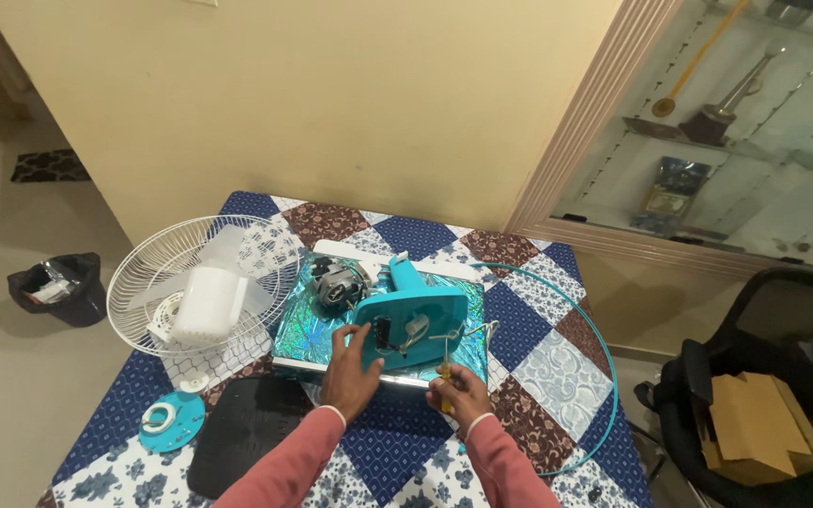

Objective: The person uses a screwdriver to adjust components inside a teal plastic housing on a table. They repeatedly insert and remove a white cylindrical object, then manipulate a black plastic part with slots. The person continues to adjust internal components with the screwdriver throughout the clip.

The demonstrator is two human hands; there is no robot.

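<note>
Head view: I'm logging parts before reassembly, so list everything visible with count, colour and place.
fan base: 1, teal, on shiny board, centre
motor: 1, grey, behind base
wire guard: 1, white, table left
blade: 1, white, inside guard
round cap: 1, teal, front left
black panel: 1, front
guard ring: 1, teal, table right
black bag: 1, floor left
chair: 1, black, right
screwdriver: 1, yellow, in right hand
left hand: on base
right hand: grip on screwdriver

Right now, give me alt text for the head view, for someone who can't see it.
A left hand steadies a teal fan base while the right hand holds a yellow-handled screwdriver on a patchwork table; a white fan grille lies left.
</note>
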